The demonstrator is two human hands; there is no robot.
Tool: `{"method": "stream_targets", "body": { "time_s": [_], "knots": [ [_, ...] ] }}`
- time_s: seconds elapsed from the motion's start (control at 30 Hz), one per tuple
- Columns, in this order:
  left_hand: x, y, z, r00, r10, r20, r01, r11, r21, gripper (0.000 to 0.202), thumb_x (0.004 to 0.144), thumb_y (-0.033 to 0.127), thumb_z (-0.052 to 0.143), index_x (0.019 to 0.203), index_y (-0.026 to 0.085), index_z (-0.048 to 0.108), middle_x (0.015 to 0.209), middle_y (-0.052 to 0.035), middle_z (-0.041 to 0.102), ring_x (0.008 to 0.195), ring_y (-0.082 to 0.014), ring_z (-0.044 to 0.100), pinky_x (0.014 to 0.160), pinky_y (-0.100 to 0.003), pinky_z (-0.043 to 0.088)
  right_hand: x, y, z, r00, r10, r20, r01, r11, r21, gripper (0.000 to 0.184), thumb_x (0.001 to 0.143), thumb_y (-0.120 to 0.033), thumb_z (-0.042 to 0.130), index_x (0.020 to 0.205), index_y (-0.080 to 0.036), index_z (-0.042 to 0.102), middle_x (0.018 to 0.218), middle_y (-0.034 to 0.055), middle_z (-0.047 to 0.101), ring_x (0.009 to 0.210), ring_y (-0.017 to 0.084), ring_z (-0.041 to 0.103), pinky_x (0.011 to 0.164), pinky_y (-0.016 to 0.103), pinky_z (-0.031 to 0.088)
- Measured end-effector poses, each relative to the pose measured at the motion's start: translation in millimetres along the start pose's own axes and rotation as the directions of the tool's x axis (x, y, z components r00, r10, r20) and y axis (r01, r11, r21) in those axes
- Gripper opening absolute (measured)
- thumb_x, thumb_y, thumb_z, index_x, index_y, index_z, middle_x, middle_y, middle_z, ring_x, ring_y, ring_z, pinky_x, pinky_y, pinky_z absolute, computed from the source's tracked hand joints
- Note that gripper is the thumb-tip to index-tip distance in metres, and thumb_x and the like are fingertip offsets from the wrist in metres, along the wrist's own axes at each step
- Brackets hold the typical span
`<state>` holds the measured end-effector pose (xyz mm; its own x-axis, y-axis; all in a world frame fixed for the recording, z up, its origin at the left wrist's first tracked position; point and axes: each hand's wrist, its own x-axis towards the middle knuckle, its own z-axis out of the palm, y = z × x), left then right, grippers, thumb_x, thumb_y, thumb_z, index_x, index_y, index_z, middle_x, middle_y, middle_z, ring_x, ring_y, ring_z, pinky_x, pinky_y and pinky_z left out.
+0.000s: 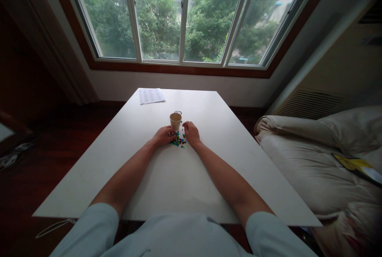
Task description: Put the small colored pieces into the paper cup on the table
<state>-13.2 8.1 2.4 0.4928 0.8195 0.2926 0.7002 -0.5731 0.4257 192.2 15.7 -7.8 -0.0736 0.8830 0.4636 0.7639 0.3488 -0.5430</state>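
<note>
A scatter of small coloured pieces (179,141), blue, green, red and yellow among them, lies on the white table (179,185). Just behind it a brown paper cup (176,120) stands upright. My left hand (164,135) rests at the left side of the scatter, its fingers bent together over the pieces nearest the cup. At the right of the cup, my right hand (191,133) has its fingers curled in a pinch. Anything held in either hand is too small to make out. A thin dark ring-like object (178,112) shows partly behind the cup.
Printed sheets of paper (151,96) lie at the table's far left corner. To the right is a pale padded sofa (301,161) with a yellow and black item (355,165) on it. Beyond the table is a wide window (182,18). Cables (18,151) lie on the floor at left.
</note>
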Motion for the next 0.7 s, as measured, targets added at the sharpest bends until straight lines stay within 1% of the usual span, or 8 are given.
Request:
{"method": "stream_targets", "body": {
  "time_s": [0.1, 0.23, 0.33, 0.43, 0.57, 0.7],
  "knots": [
    [1.0, 0.8, 1.2, 1.0, 0.001, -0.006, -0.001, 1.0, -0.001, 0.022, 0.083, 0.035, 0.061, 0.098, 0.025, 0.073, 0.099, -0.0029, 0.067, 0.082, -0.0161, 0.06, 0.074, -0.027, 0.046, 0.4, -0.6, -0.5, 1.0, -0.008, -0.011, 0.008, 1.0, 0.006, 0.029, 0.093, -0.014, 0.037, 0.1, -0.02, 0.064, 0.098, 0.0063, 0.061, 0.092, 0.019, 0.056, 0.085, 0.03, 0.043],
    [2.2, -0.1, 1.9, 0.999, -0.04, 0.003, 0.04, 0.999, 0.017, 0.024, 0.084, 0.037, 0.06, 0.099, 0.024, 0.073, 0.097, -0.0033, 0.067, 0.08, -0.0162, 0.06, 0.073, -0.027, 0.046, 0.4, 0.2, -1.0, 1.0, -0.025, -0.019, 0.025, 1.0, 0.015, 0.029, 0.092, -0.014, 0.038, 0.094, -0.02, 0.067, 0.096, 0.0052, 0.059, 0.088, 0.018, 0.056, 0.083, 0.029, 0.043],
    [2.1, -0.4, 2.1, 1.0, -0.03, 0.004, 0.029, 0.999, 0.018, 0.023, 0.085, 0.037, 0.059, 0.099, 0.024, 0.072, 0.097, -0.0036, 0.067, 0.08, -0.0159, 0.06, 0.072, -0.027, 0.046, 0.4, 1.5, -1.6, 1.0, -0.017, -0.005, 0.017, 1.0, 0.014, 0.029, 0.091, -0.014, 0.04, 0.087, -0.02, 0.068, 0.094, 0.0048, 0.059, 0.085, 0.017, 0.056, 0.081, 0.028, 0.043],
    [1.7, -0.8, 3.0, 1.0, -0.029, 0.0, 0.029, 0.999, 0.016, 0.022, 0.086, 0.036, 0.058, 0.099, 0.025, 0.072, 0.098, -0.0033, 0.067, 0.079, -0.0158, 0.06, 0.072, -0.027, 0.046, 0.8, 2.3, -2.8, 1.0, -0.006, -0.019, 0.006, 1.0, 0.014, 0.028, 0.089, -0.013, 0.041, 0.087, -0.02, 0.069, 0.094, 0.0051, 0.059, 0.086, 0.018, 0.056, 0.083, 0.029, 0.044],
    [2.0, -1.8, 3.7, 0.999, -0.042, -0.028, 0.043, 0.998, 0.036, 0.018, 0.086, 0.032, 0.059, 0.095, 0.024, 0.071, 0.099, -0.004, 0.066, 0.08, -0.016, 0.06, 0.073, -0.027, 0.046, 1.3, 0.3, -5.9, 0.997, -0.021, -0.078, 0.022, 1.0, 0.014, 0.03, 0.088, -0.012, 0.042, 0.092, -0.019, 0.071, 0.097, 0.0074, 0.062, 0.094, 0.02, 0.056, 0.089, 0.031, 0.044],
    [2.1, -2.0, 3.0, 0.997, -0.068, -0.034, 0.07, 0.996, 0.049, 0.017, 0.086, 0.03, 0.058, 0.096, 0.024, 0.071, 0.1, -0.0048, 0.065, 0.084, -0.0168, 0.06, 0.074, -0.028, 0.046, 0.8, -5.4, -11.6, 0.993, -0.041, -0.114, 0.041, 0.999, 0.002, 0.035, 0.091, -0.015, 0.04, 0.108, -0.019, 0.071, 0.106, 0.0107, 0.063, 0.106, 0.024, 0.054, 0.096, 0.036, 0.044]
  ]
}}
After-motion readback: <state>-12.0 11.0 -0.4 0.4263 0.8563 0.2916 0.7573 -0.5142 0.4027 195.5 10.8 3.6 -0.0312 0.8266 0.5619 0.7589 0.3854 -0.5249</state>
